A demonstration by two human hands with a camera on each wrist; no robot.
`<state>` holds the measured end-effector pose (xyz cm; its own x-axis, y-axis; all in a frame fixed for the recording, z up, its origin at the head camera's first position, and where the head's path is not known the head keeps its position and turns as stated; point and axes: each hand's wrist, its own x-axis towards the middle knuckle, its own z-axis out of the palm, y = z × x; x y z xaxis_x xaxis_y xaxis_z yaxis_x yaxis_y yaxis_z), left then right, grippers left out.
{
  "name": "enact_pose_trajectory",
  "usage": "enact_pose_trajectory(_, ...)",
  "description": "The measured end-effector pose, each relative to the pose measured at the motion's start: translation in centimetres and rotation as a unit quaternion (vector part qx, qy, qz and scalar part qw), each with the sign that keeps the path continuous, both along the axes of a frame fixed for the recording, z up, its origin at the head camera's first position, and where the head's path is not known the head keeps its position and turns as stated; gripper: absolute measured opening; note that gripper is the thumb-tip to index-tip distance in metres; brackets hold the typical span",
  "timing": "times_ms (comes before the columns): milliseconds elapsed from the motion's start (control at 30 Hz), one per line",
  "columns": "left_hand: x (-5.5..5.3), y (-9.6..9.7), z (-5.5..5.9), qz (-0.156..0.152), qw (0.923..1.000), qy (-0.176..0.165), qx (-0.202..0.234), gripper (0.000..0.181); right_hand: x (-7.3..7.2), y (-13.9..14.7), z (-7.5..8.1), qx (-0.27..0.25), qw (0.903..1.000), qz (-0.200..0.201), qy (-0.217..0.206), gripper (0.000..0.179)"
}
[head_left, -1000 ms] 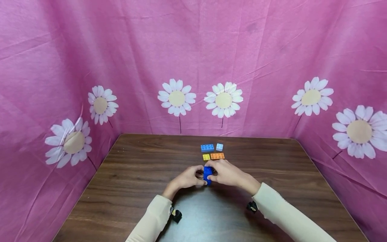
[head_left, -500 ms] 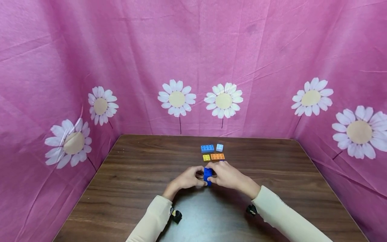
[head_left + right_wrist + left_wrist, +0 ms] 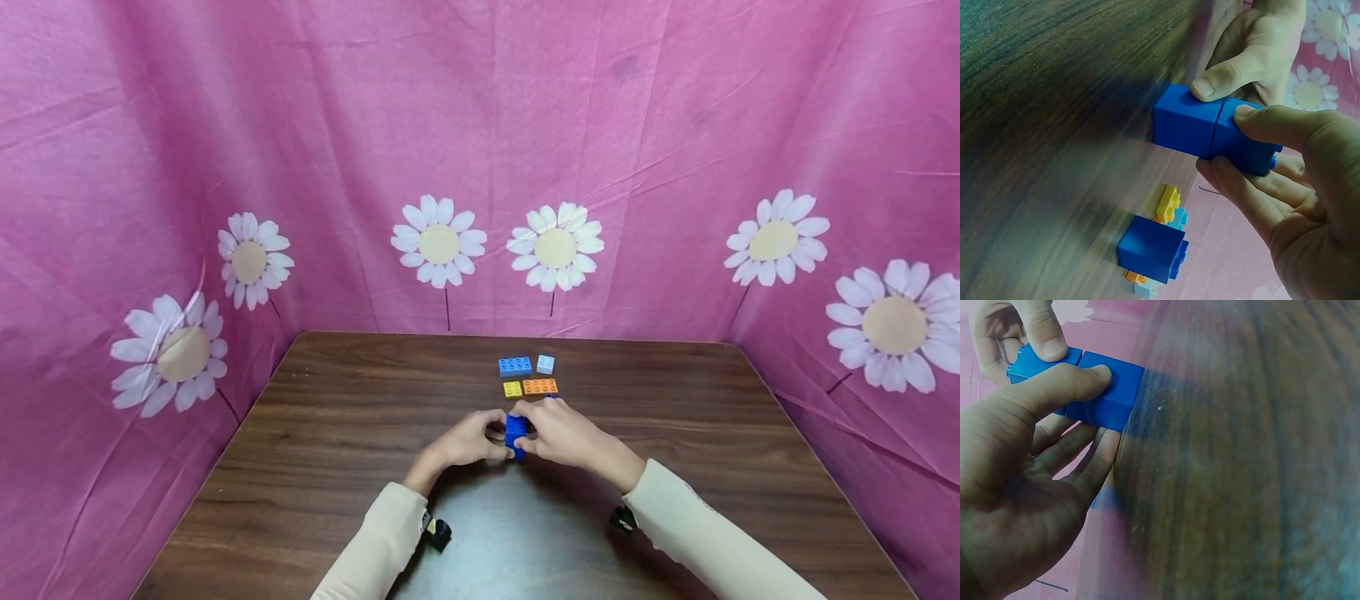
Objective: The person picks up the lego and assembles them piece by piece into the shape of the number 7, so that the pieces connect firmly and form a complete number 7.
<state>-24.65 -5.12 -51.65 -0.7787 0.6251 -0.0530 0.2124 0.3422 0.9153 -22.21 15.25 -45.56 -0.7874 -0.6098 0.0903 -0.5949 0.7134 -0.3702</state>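
Observation:
Two blue toy building bricks stand one on top of the other on the table, with a thin seam between them. My left hand (image 3: 468, 439) grips the lower brick (image 3: 1182, 122), its thumb across one face and fingers on the opposite side. From the right, my right hand (image 3: 562, 432) pinches the upper brick (image 3: 1241, 147) between thumb and fingers. Studs show on top of the upper brick. Another blue brick (image 3: 1150, 250) stands apart on the table, mostly hidden behind my right hand in the head view.
Farther back on the wooden table (image 3: 337, 400) lie a lighter blue brick (image 3: 514, 367), a pale blue one (image 3: 545, 364), a yellow one (image 3: 512, 389) and an orange one (image 3: 541, 387). Pink cloth (image 3: 495, 125) with printed daisies surrounds the back and sides.
Both hands keep their hold on the stacked blue bricks with hardly any movement. A sliver of the other blue brick has come into sight behind my right hand.

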Motion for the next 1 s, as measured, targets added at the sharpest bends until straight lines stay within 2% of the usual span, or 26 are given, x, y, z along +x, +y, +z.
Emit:
enact_pose_trajectory(267, 0.39, 0.03, 0.47, 0.009, 0.9999, 0.004, -0.006, 0.030, 0.10, -0.20, -0.04, 0.012, 0.9998, -0.003, 0.017, 0.034)
enact_pose_trajectory(500, 0.01, -0.05, 0.17, 0.002, 0.9998, 0.014, -0.013, 0.032, 0.32, -0.45, 0.11, 0.040, 0.9983, -0.021, 0.036, 0.035)
enact_pose_trajectory(667, -0.01, 0.04, 0.44, 0.004, 0.9998, 0.016, -0.015, 0.033, 0.40, -0.56, 0.28, 0.049, 0.9971, -0.031, 0.050, 0.034)
enact_pose_trajectory(1000, 0.18, 0.10, 0.36, -0.002, 0.9996, 0.022, -0.021, 0.033, 0.90, -0.62, 0.44, 0.048, 0.9972, -0.042, 0.040, 0.034)
